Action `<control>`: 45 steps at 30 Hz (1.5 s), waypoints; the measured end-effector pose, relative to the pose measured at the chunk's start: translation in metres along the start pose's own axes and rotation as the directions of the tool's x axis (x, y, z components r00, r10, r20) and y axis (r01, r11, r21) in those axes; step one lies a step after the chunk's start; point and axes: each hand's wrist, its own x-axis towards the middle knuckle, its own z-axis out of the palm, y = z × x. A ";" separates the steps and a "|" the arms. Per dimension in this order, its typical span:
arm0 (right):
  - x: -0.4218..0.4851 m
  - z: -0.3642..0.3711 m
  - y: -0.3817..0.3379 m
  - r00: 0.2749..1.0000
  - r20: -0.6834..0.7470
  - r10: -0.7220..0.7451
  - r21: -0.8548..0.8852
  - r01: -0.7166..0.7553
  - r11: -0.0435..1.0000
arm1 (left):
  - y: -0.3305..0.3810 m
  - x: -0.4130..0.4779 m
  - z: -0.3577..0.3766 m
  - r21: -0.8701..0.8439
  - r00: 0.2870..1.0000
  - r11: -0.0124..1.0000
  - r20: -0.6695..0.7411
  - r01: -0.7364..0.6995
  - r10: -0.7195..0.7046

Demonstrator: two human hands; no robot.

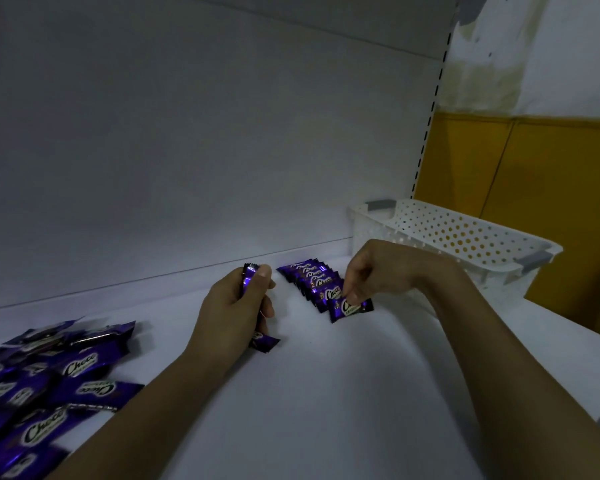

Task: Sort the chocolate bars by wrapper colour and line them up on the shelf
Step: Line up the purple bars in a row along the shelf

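Now, your left hand (236, 306) sits near the middle of the shelf (326, 393), fingers and thumb curled round a purple-wrapped held bar (248, 280); one crimped end pokes up past the thumb toward twelve o'clock, another purple end shows under the hand at five o'clock, and whether that is one bar or several you cannot tell from here; at three o'clock of that hand, just beside it but apart, runs the row (309, 275) of purple bars, overlapping one another like tiles from the back of the shelf toward you; your right hand (371, 271) has its forearm lying toward four o'clock, wrist bent, its fingertips (351, 296) pinching the upper edge of the front bar (349, 309); that bar lies at the near end of the row, touching the bar behind it, white lettering face up; at eight o'clock of the left hand, well apart, a loose pile (49, 393) of the same purple bars lies jumbled at the shelf's near left corner, some face up, some turned over; every wrapper in view is purple; at one o'clock of the right hand a white perforated basket (447, 237) with grey clips stands on the shelf near the back panel (187, 133); behind it, at two o'clock, rise a slotted upright (430, 116) and a yellow wall (534, 168).
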 end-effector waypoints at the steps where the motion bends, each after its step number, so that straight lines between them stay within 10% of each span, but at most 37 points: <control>1: 0.001 0.001 0.000 1.000 -0.016 -0.002 -0.007 0.002 1.000 | 0.000 0.000 0.000 0.007 1.000 1.000 0.000 -0.002 0.002; 14: 0.010 0.013 -0.003 0.976 -0.202 -0.077 -0.089 0.060 0.994 | 0.008 -0.002 0.006 -0.171 0.988 0.974 -0.004 0.150 -0.153; 19: 0.009 0.028 -0.041 0.918 -0.313 -0.242 0.310 0.340 0.888 | 0.014 -0.008 0.007 -0.269 0.993 0.956 0.059 0.114 -0.101; 24: 0.010 0.051 -0.064 0.921 -0.186 -0.341 0.337 0.386 0.859 | 0.015 -0.006 0.004 -0.257 0.996 0.962 0.031 0.089 -0.083; 45: 0.012 0.039 -0.051 0.883 -0.452 -0.128 0.647 0.423 0.635 | 0.003 -0.008 0.001 0.502 0.980 0.844 0.142 -0.190 0.136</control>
